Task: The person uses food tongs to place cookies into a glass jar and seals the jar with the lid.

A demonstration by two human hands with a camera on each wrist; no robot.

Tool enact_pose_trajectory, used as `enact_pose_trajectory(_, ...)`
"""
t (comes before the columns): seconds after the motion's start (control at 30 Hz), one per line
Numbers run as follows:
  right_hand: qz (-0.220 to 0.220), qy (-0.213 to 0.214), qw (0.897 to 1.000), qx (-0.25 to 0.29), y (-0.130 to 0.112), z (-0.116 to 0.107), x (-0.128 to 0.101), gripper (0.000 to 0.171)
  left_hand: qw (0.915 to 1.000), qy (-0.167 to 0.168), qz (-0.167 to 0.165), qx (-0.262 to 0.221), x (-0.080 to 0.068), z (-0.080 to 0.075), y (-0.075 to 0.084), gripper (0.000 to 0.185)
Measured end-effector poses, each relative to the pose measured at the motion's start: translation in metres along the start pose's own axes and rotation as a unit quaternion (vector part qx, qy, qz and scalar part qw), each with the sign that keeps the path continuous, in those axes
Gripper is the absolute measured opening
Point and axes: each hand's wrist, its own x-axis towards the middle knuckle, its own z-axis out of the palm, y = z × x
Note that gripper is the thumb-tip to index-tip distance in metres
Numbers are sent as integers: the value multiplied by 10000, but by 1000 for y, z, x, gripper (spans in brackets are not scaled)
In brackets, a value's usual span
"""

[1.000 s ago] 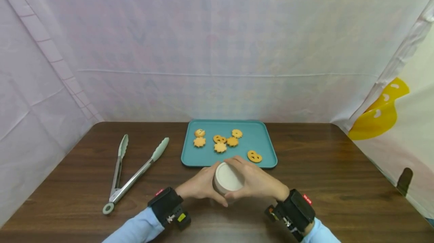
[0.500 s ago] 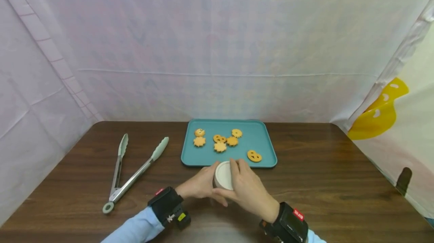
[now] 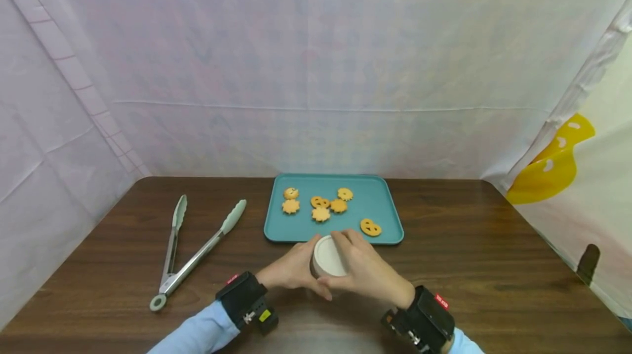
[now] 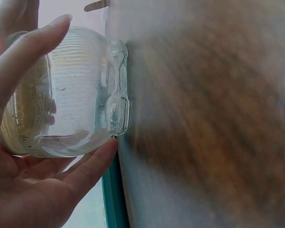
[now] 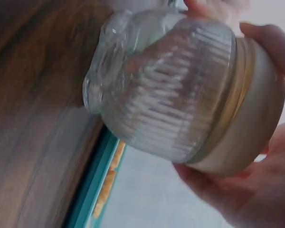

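A ribbed clear glass jar (image 4: 71, 95) (image 5: 166, 95) with a white lid (image 3: 327, 256) (image 5: 249, 123) stands on the dark wooden table (image 3: 469, 266) just in front of the teal tray (image 3: 380, 206). My left hand (image 3: 291, 269) (image 4: 33, 190) grips the jar's body from the left. My right hand (image 3: 362, 269) (image 5: 256, 190) curls its fingers around the lid. Several orange cookies (image 3: 321, 204) lie on the tray, one apart at the right (image 3: 370, 227).
Metal tongs with pale green tips (image 3: 197, 249) lie on the table at the left. A pale cloth backdrop (image 3: 316, 68) surrounds the table. A yellow shape (image 3: 558, 162) shows past the right cloth edge.
My right hand has turned around the lid, wrist swinging toward me and then partly back. The left hand and the jar have stayed in place.
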Motion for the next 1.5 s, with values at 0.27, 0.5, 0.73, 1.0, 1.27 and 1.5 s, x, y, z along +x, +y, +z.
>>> enact_pose_trajectory(0.27,4,-670,9953,700,11,-7,4,79,10000,-15,2,23,0,0,0,90)
enact_pose_trajectory(0.5,-24,-1206,9812,1509,19,-12,7,78,10000,-49,59,20,-1,1,0,96)
enact_pose_trajectory(0.73,124,-1309,9743,1831,22,-18,7,76,10000,-70,19,25,-1,1,1,98)
enact_pose_trajectory(1.0,406,-792,9836,1570,27,-23,0,77,9997,-92,-42,226,0,2,1,93)
enact_pose_trajectory(1.27,1051,-133,9887,1062,47,-41,-20,67,9992,-6,319,238,-1,3,1,83)
enact_pose_trajectory(1.5,1351,-88,9888,631,71,-54,-45,68,9991,-42,369,195,-1,3,1,83)
